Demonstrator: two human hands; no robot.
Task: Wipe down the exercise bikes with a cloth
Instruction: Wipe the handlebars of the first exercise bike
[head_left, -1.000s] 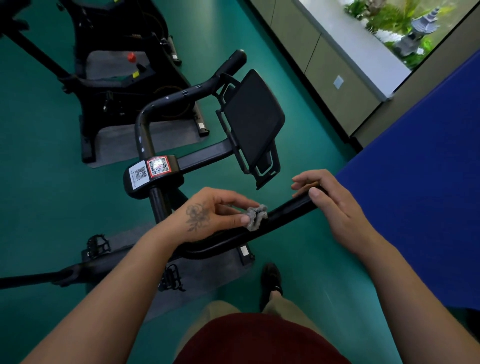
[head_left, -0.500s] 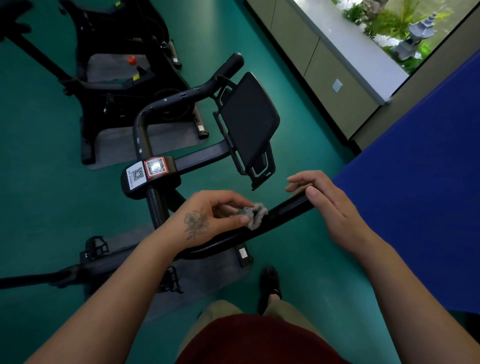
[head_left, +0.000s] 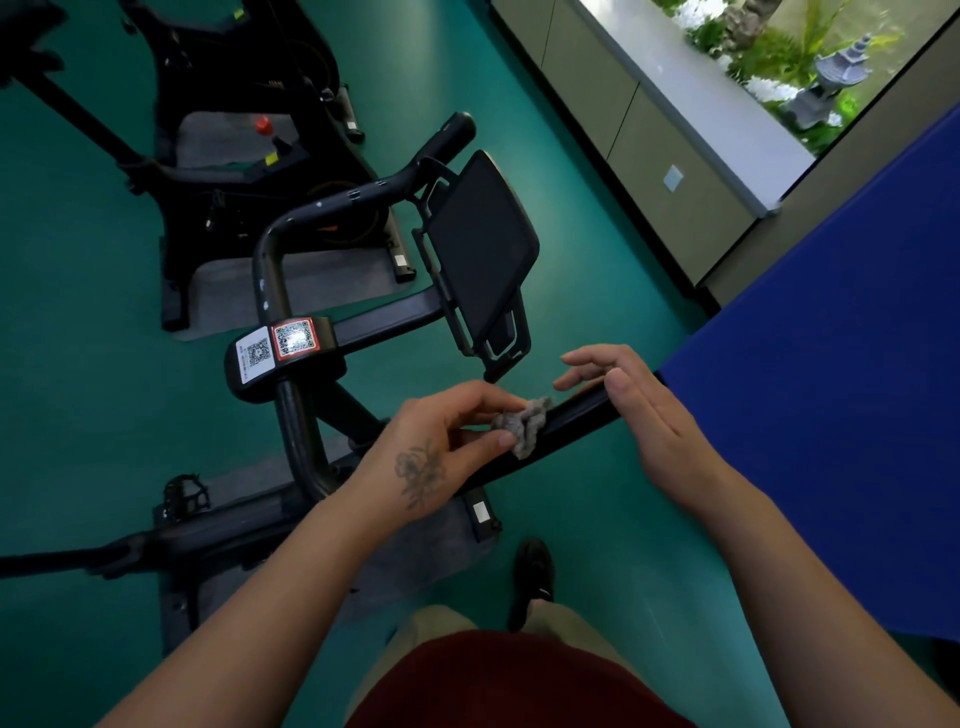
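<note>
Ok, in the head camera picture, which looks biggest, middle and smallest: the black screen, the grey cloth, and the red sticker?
As they look in the head view:
1. The black screen, clearly biggest.
2. The grey cloth in the left hand.
3. The red sticker.
Cloth and sticker look nearly alike, and the cloth sits closer to the camera, so that order is unsure.

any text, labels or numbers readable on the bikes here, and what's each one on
No words or numbers can be read.
White QR sticker on the near bike's handlebar clamp: print too small.
Red-bordered QR sticker beside it: glare, unreadable.
White tags on the bike feet: too small.
</note>
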